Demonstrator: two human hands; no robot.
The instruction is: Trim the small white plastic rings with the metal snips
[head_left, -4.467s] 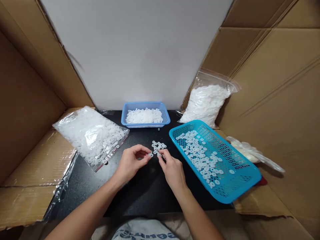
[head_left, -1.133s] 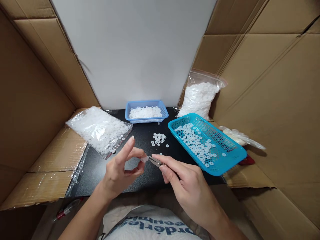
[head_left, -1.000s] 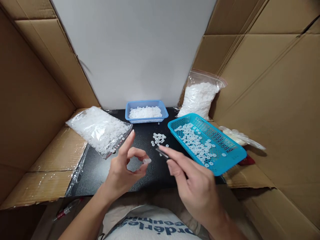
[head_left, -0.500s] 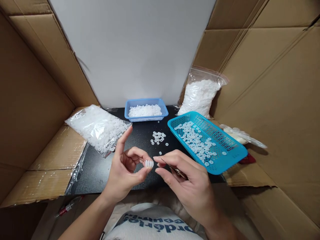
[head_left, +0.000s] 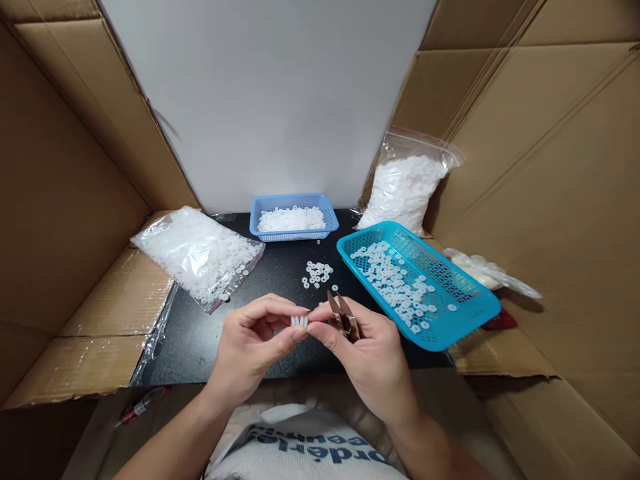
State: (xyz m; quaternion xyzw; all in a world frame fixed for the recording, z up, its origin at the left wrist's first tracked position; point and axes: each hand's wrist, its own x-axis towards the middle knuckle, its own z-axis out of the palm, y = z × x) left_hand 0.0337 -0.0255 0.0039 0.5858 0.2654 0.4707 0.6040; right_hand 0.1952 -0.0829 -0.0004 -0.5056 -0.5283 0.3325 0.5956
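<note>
Between the thumb and fingers of my left hand (head_left: 250, 343) is a short row of several white plastic rings (head_left: 299, 321), set side by side. My right hand (head_left: 377, 360) has a small pair of thread snips (head_left: 345, 319) tucked in its palm, blades pointing up and apart. The thumb and index fingertips of that hand meet at the right end of the row. Whether a thread runs through the rings I cannot tell. Just beyond my hands, loose white rings (head_left: 318, 273) lie on the black tabletop (head_left: 200, 347).
A teal basket (head_left: 463, 320) with scattered rings stands at the right. Farther back is a blue basket (head_left: 295, 236), also holding rings. Full plastic bags lie at the left (head_left: 200, 257) and stand at the back right (head_left: 403, 190). Cardboard walls (head_left: 540, 167) flank the table.
My right hand has moved left, bringing its fingertips to the ring row. The snips have swung upright. My raised left index finger has come down onto the rings.
</note>
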